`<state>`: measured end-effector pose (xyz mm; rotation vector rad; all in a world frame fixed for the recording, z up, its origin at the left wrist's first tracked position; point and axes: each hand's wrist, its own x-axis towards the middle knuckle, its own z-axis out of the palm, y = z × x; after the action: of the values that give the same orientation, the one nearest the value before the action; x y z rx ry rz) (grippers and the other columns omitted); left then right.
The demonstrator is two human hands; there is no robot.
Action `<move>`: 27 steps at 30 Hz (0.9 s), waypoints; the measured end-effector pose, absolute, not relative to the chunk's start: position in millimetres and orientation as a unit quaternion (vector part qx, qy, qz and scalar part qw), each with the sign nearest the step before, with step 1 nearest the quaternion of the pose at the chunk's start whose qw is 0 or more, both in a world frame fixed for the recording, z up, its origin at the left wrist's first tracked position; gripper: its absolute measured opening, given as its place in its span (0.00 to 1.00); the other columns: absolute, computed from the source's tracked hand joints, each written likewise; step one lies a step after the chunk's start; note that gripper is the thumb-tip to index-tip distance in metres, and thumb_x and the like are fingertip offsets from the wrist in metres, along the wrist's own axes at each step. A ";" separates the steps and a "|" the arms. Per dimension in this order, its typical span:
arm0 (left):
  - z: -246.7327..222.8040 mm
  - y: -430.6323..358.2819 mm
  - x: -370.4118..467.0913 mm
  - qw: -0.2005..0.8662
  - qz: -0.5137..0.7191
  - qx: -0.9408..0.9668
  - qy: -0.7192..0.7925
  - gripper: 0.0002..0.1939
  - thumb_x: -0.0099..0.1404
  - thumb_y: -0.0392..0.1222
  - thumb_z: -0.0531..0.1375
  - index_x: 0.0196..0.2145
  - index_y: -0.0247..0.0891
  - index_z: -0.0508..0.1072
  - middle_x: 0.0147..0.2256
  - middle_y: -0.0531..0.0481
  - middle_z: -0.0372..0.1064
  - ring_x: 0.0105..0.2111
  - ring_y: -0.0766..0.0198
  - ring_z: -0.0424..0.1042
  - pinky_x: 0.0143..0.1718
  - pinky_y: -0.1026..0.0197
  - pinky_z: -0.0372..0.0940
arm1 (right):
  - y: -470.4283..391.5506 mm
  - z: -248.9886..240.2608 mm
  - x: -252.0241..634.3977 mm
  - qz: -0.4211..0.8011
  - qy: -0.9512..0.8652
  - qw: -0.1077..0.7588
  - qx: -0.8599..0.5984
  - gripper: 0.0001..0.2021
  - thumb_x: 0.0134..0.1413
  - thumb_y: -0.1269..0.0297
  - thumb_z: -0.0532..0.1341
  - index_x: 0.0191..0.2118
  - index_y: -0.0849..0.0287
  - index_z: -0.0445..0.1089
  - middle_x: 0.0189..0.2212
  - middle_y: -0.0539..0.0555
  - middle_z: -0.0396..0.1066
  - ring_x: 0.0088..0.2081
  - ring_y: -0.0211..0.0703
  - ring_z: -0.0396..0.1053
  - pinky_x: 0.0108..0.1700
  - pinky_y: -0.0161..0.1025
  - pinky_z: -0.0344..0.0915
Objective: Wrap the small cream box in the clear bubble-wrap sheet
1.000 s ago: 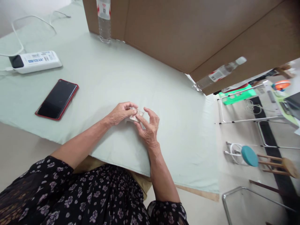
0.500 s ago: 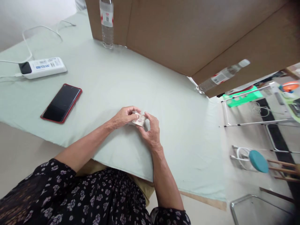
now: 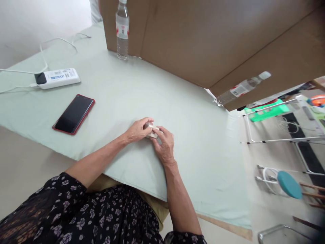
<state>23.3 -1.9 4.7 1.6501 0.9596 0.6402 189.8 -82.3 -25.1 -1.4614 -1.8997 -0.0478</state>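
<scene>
Between both hands, low over the cloth-covered table [image 3: 200,162], is a small pale, flat, roughly square object [image 3: 153,134]; its kind is too small and too covered to make out. My left hand [image 3: 138,129] grips it from the left, thumb on top and fingers around the far side. My right hand [image 3: 164,144] closes on it from the right, with fingertips on its upper face and the thumb at its near edge. Much of the object is hidden by the fingers.
A phone in a red case [image 3: 73,114] and a white power bank [image 3: 59,78] with cables lie at the left. Cardboard panels [image 3: 177,44] stand at the back, with one upright water bottle [image 3: 122,34] and another bottle [image 3: 242,88] beside them. A teal stool [image 3: 289,184] is off to the right.
My right fingers have moved from the object's far edge onto its top, covering more of it. The whole scene has shifted slightly right and down as the head camera moved.
</scene>
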 end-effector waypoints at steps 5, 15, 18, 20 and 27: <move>-2.7 -8.2 26.5 0.376 0.323 0.781 0.381 0.24 0.63 0.39 0.54 0.56 0.31 0.69 0.53 0.35 0.70 0.53 0.51 0.69 0.57 0.51 0.63 | -80.3 -28.9 190.6 -0.015 -0.730 0.372 -0.574 0.13 0.64 0.58 0.60 0.53 0.50 0.73 0.51 0.59 0.75 0.50 0.50 0.73 0.52 0.50 0.68; -8.9 -3.9 30.4 0.382 0.336 0.755 0.414 0.23 0.62 0.37 0.55 0.55 0.33 0.70 0.52 0.39 0.70 0.47 0.55 0.71 0.52 0.53 0.68 | -76.7 -28.2 191.9 -0.081 -0.743 0.370 -0.552 0.13 0.63 0.61 0.63 0.52 0.54 0.72 0.49 0.60 0.76 0.48 0.49 0.74 0.48 0.46 0.69; -10.2 -3.6 31.8 0.373 0.344 0.756 0.414 0.22 0.61 0.36 0.55 0.53 0.31 0.71 0.52 0.38 0.70 0.47 0.55 0.71 0.53 0.52 0.67 | -75.8 -28.4 192.3 -0.087 -0.741 0.376 -0.550 0.12 0.63 0.60 0.63 0.51 0.54 0.72 0.48 0.59 0.76 0.47 0.48 0.74 0.47 0.45 0.69; -10.6 -3.4 32.6 0.372 0.344 0.757 0.412 0.22 0.61 0.36 0.55 0.53 0.30 0.71 0.51 0.38 0.70 0.47 0.55 0.71 0.53 0.53 0.68 | -75.3 -29.1 192.9 -0.085 -0.739 0.380 -0.550 0.12 0.63 0.60 0.63 0.51 0.53 0.72 0.49 0.59 0.76 0.47 0.48 0.74 0.46 0.45 0.70; -10.9 -1.8 33.6 0.383 0.341 0.751 0.417 0.22 0.61 0.37 0.56 0.53 0.30 0.72 0.51 0.38 0.70 0.43 0.58 0.72 0.49 0.54 0.70 | -72.9 -34.0 195.9 -0.098 -0.746 0.381 -0.537 0.15 0.62 0.61 0.64 0.53 0.54 0.71 0.49 0.61 0.76 0.47 0.50 0.75 0.46 0.47 0.71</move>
<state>33.6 -1.8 -10.9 1.9140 1.0638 0.8687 195.9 -72.9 -34.0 -1.3716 -1.9050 -0.2501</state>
